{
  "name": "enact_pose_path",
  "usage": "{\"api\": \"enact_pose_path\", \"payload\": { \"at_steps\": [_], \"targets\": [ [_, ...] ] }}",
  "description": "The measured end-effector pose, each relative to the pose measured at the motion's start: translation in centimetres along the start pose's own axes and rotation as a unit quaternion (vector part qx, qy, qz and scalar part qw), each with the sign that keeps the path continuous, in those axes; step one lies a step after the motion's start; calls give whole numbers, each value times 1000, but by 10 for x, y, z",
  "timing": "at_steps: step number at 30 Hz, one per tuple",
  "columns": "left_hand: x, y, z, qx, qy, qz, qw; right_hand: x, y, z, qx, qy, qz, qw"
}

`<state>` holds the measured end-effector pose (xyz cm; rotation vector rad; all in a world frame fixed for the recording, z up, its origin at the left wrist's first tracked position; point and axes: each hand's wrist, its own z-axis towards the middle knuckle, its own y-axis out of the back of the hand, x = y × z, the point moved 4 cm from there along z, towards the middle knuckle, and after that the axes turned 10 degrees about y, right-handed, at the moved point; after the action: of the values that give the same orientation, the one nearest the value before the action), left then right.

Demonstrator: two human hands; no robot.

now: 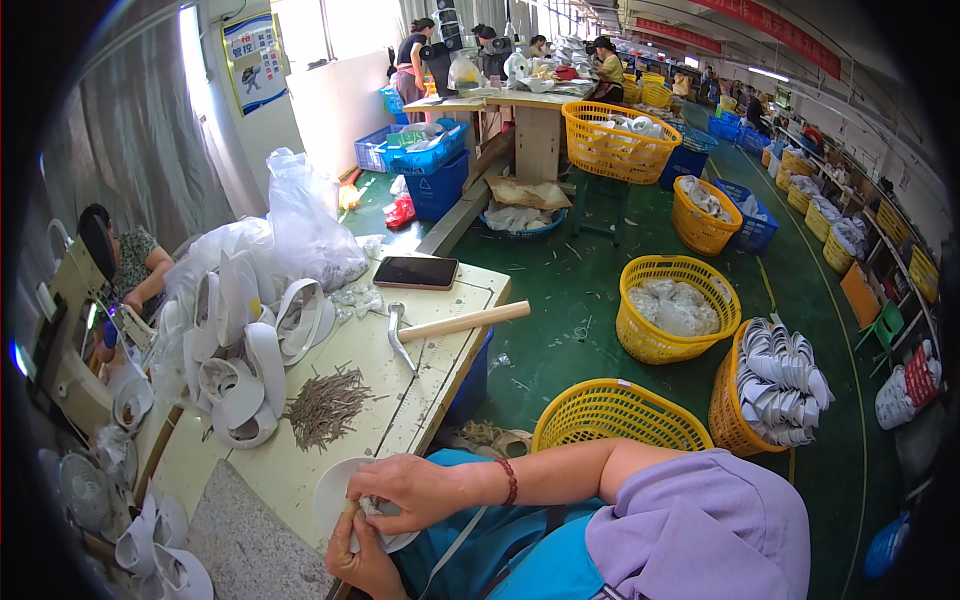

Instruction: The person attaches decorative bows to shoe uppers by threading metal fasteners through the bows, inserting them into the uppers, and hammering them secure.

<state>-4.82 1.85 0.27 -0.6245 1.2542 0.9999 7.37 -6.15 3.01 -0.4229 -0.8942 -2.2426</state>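
At the near edge of the table I hold a white shoe part (333, 487), its pale curved rim showing left of my fingers. My right hand (425, 488) reaches over it from the right, its fingers bent and closed on it. My left hand (365, 560) is just below, thumb and finger pinched against the same part near the right fingertips. Between the fingertips is a small tan bit that I cannot make out. Beyond my hands lie a heap of thin brown strips (328, 405) and a hammer (465, 320) with a bent metal head and wooden handle.
White sandals (240, 385) pile up at the left beside clear plastic bags (305, 215). A black phone (415, 273) lies at the table's far side. A grey stone slab (250, 535) sits at near left. Yellow baskets (675, 310) stand on the green floor. Another person (140, 260) sits by a machine.
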Motion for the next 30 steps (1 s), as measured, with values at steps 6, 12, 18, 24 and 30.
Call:
{"api": "enact_pose_path", "payload": {
  "at_steps": [6, 12, 18, 24, 30],
  "targets": [
    [8, 3, 5, 34, 37, 5, 999, -10, -7, -2, 25, -15, -14, 999],
    [1, -4, 4, 33, 31, -1, 999, -9, -8, 2, 1, 13, -95, 995],
    [7, 2, 3, 41, 47, 30, 998, -12, -13, -2, -29, 31, -125, 991],
    [-12, 6, -11, -39, 19, 8, 999, -4, -12, -2, -48, 37, -142, 988],
    [11, -2, -9, 74, 264, -221, 936, -4, -3, -2, -53, 46, -220, 973]
  ]
}}
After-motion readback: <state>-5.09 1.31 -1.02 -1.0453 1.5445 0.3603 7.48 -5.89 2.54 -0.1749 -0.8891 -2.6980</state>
